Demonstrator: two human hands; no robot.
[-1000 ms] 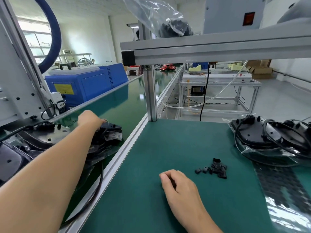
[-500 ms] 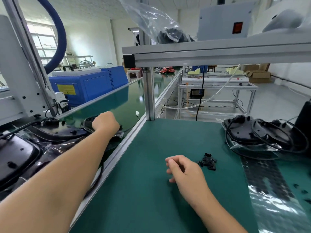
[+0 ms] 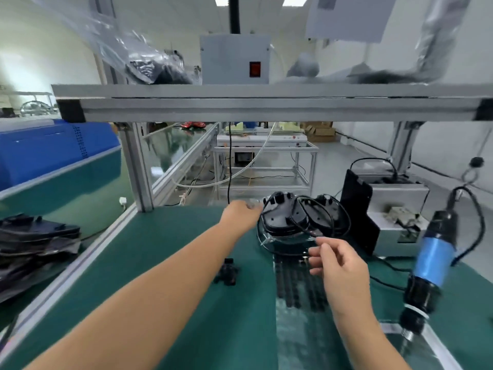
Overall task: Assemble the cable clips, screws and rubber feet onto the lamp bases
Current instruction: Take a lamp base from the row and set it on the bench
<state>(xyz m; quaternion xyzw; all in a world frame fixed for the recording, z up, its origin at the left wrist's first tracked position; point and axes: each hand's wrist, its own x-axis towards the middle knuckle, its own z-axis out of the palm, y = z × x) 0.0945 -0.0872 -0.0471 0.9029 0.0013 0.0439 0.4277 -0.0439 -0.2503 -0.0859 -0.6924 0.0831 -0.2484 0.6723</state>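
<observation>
My left hand (image 3: 241, 213) grips the plastic wrap beside 2 bagged lamp bases (image 3: 298, 217) — my right hand (image 3: 337, 265) hovers, loosely unclenched. Their tangled cables (image 3: 330, 217) may snag.

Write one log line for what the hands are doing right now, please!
left hand: at bagged lamp bases | right hand: fingers curled near cable | clips: on mat

Lamp bases (image 3: 290, 217) lie behind the clips (image 3: 228, 272), left of the screwdriver (image 3: 429, 265).
</observation>
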